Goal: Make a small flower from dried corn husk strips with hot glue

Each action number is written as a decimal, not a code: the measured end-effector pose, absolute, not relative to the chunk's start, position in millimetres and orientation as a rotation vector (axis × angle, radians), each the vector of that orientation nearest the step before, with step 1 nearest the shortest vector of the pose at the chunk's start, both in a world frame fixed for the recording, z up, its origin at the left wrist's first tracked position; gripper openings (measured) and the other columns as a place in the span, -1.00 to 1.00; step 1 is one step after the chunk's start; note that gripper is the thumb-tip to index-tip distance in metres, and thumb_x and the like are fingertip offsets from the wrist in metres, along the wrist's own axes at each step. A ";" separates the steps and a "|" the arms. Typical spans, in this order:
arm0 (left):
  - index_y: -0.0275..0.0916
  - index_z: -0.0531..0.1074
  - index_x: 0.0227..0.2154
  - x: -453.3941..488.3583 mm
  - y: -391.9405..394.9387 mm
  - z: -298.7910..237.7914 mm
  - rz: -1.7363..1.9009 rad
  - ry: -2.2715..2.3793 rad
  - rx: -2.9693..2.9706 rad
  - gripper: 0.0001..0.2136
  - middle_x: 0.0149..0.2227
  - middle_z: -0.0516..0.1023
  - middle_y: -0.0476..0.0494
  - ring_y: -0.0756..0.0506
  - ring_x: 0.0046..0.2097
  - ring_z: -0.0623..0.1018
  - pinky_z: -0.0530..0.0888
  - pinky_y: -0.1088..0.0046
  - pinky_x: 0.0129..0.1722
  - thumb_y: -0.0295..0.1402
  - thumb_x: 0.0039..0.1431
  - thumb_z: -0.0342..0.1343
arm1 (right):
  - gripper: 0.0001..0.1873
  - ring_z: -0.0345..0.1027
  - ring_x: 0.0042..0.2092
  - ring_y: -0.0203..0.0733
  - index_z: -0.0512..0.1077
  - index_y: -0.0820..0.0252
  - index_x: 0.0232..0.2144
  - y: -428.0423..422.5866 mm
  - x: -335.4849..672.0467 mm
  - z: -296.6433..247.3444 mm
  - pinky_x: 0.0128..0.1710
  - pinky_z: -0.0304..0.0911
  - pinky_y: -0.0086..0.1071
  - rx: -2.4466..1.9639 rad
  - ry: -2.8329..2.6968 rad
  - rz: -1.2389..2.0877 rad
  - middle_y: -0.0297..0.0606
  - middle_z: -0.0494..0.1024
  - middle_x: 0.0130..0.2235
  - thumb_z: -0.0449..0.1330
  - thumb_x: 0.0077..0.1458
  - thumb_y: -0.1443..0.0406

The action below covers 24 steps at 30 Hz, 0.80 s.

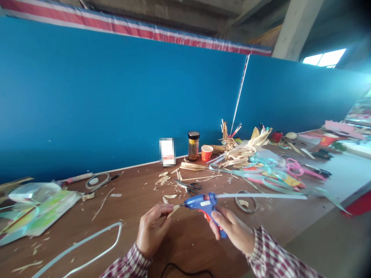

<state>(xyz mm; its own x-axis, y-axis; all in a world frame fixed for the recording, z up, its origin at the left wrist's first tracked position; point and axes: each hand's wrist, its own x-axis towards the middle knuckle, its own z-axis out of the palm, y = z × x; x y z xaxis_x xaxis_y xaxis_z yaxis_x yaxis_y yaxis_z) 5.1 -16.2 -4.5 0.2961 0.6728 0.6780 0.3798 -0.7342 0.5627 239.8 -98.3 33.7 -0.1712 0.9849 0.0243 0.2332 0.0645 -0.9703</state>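
My right hand [232, 229] grips a blue hot glue gun [203, 202] by its handle, a finger on the orange trigger. A long white glue stick [261, 196] runs out of its back to the right. The nozzle points left at a small pale straw strip [173, 211] pinched in my left hand [153, 228]. Both hands hover over the brown table [139, 216], close to its front edge.
Black-handled scissors [189, 187] lie just behind the hands among straw scraps. A jar [193, 145], an orange paper cup [206, 153] and a heap of straw and coloured strips [255, 162] stand further back. White wire loop [87, 243] and plastic packets [34, 212] lie left.
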 end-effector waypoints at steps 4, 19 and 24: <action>-0.20 0.45 -0.40 5.7 -16.0 -3.5 1.409 0.973 2.261 -0.92 -0.33 0.59 -0.12 -0.09 -0.29 0.57 0.52 0.46 -0.33 -0.46 0.02 0.10 | -0.62 0.24 -0.50 -0.26 0.32 0.21 -0.30 -102.1 247.7 31.9 -0.39 0.18 -0.35 -1.390 -1.594 0.896 -0.34 0.35 -0.56 -0.18 0.24 0.12; -0.19 0.46 -0.37 1.3 -11.9 -6.2 1.392 1.003 2.312 -0.90 -0.33 0.59 -0.08 -0.07 -0.28 0.57 0.51 0.49 -0.28 -0.43 0.02 0.11 | -0.83 0.38 -0.19 -0.06 0.27 0.16 -0.21 -129.3 389.7 -19.0 -0.21 0.27 -0.22 -1.963 -1.918 -0.351 -0.18 0.49 -0.24 0.00 0.11 0.31; -0.18 0.46 -0.35 -1.9 -10.5 -6.8 1.400 1.045 2.261 -0.90 -0.32 0.58 -0.06 -0.06 -0.28 0.57 0.51 0.49 -0.28 -0.41 0.01 0.12 | -0.80 0.38 -0.16 -0.07 0.28 0.13 -0.20 -123.5 423.0 -28.7 -0.17 0.26 -0.20 -2.037 -1.861 -0.296 -0.21 0.50 -0.20 -0.01 0.10 0.27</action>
